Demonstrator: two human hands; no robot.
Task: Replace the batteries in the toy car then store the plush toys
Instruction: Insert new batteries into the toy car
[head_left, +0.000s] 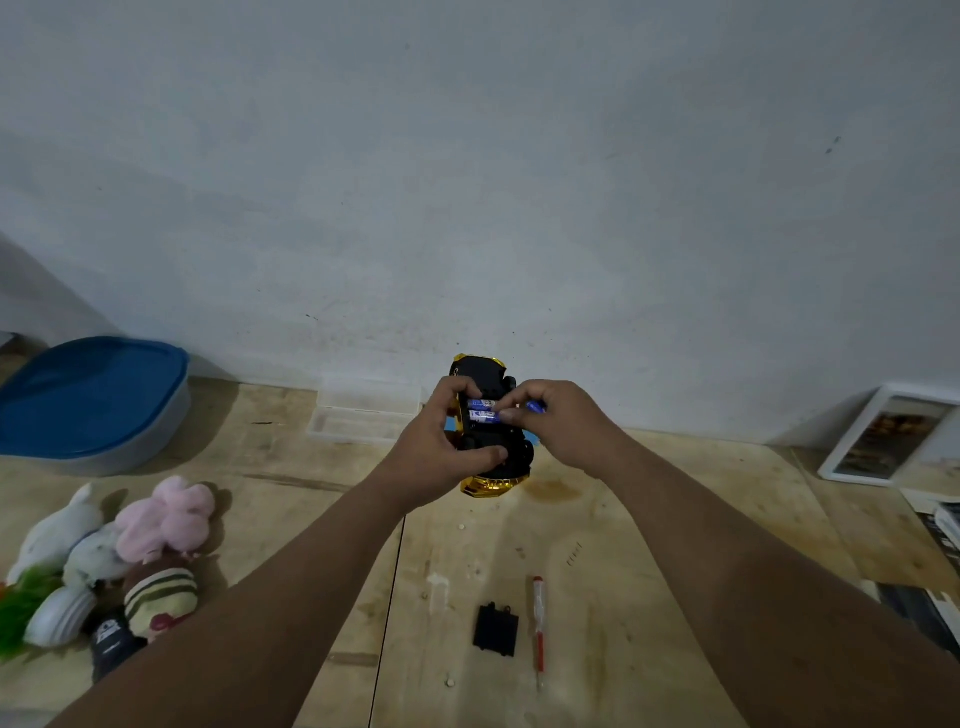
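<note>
Fingers (506, 413) of the right hand (561, 426) pinched a blue battery (483, 415) into the upturned toy car (480, 374), which the left hand (441, 447) gripped steady above the surface (597, 519), screwdriver (539, 629) lying nearer the person.

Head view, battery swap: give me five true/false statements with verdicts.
1. The left hand grips the toy car upside down. True.
2. The black battery cover is fitted on the car. False: it lies on the table, beside the screwdriver.
3. Two blue batteries sit in the compartment. True.
4. The right hand holds the screwdriver. False: its fingers are at the batteries and it holds another blue battery.
5. The plush toys are inside the blue-lidded bin. False: they lie on the table.
</note>
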